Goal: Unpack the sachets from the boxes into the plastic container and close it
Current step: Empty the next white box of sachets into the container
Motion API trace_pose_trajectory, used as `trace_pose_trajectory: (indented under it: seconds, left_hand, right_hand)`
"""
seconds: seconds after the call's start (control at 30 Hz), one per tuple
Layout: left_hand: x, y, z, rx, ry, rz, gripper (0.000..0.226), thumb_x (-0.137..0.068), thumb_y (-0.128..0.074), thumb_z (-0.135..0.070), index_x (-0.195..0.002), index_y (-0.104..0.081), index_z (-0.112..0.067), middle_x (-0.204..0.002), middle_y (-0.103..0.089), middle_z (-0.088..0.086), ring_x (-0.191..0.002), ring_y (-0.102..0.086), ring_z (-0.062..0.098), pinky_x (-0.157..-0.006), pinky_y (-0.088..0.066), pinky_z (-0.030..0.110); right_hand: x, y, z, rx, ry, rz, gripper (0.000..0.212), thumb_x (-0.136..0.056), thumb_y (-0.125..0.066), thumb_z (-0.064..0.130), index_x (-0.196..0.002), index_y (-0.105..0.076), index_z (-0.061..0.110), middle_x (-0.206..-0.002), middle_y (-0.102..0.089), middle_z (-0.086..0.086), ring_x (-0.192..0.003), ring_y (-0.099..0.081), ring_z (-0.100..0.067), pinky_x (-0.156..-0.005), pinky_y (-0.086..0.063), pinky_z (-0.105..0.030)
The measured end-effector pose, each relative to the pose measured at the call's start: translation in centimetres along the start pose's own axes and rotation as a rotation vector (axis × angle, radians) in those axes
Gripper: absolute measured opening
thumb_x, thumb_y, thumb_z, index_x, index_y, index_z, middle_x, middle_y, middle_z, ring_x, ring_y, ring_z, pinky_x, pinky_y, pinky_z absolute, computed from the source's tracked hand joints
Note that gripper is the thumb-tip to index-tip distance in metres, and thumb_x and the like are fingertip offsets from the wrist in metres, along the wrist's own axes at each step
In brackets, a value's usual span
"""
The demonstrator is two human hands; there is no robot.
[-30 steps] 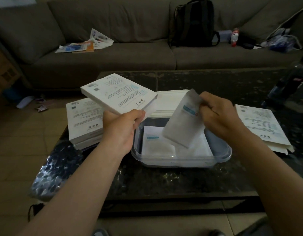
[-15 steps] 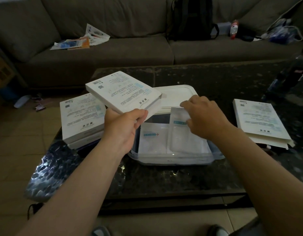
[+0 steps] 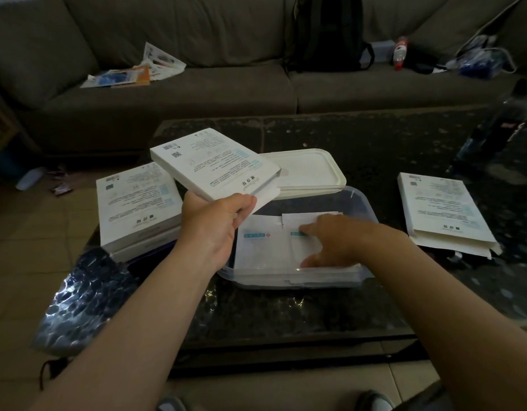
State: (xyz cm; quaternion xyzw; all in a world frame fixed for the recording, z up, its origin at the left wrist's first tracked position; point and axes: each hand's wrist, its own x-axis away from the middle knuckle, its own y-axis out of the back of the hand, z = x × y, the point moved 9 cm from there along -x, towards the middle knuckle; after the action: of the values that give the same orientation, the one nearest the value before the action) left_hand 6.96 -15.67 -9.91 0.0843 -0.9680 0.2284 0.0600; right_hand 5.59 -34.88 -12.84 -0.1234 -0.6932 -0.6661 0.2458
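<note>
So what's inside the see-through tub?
White sachets lie flat inside the tub, and the right hand rests on them. How many are stacked underneath is covered.

White on black, as I see it from here.
The raised box [image 3: 215,164], the stacked boxes [image 3: 137,203] and the lone box [image 3: 443,212] read white with grey print and pale blue bars. The sachets [image 3: 262,247] are white with light blue labels; the container [image 3: 363,203] is clear, its lid [image 3: 303,170] off-white. The table [image 3: 375,149] is black, speckled grey. I make out a grey-brown sofa [image 3: 197,93], a black backpack [image 3: 327,31], a red-labelled bottle [image 3: 400,53] and blue-and-orange papers [image 3: 128,77].
</note>
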Motion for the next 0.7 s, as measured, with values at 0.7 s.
trace_pose_trajectory:
  seconds: [0.7]
  left_hand:
    - [-0.4, 0.23, 0.34, -0.008, 0.011, 0.002, 0.063, -0.082, -0.075, 0.016, -0.131, -0.056, -0.019, -0.127, -0.07, 0.001, -0.119, -0.068, 0.025, -0.083, -0.064, 0.03]
  right_hand:
    - [-0.55, -0.95, -0.73, -0.025, -0.109, 0.11, 0.093, -0.085, -0.067, 0.055, -0.154, -0.012, 0.026, -0.155, -0.034, -0.01, -0.133, -0.045, -0.031, -0.108, -0.04, -0.046]
